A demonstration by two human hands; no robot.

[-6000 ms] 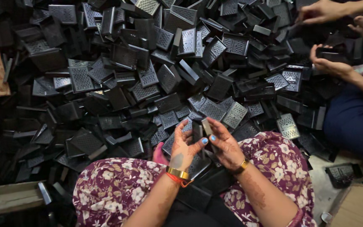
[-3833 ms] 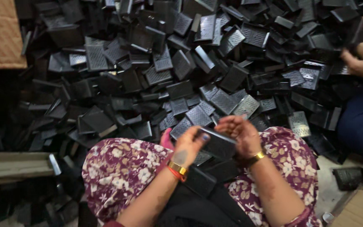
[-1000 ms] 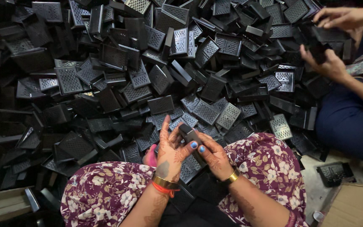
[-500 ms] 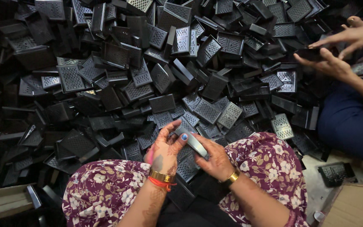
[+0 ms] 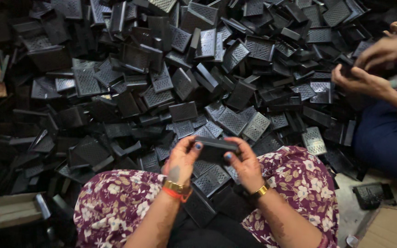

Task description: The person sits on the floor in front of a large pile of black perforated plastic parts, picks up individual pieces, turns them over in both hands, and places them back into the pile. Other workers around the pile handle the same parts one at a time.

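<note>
Up close, left hand (image 5: pixel 183 160) and right hand (image 5: pixel 244 164) both grasping a black plastic box (image 5: pixel 216 148), over lap, huge heap of black casings (image 5: pixel 184 82) ahead, cardboard box (image 5: pixel 387 232) at right.

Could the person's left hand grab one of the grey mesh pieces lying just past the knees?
Probably yes. The left hand grips the black part along with the right hand, so it must let go first. The mesh pieces lie uncovered just ahead.
</note>
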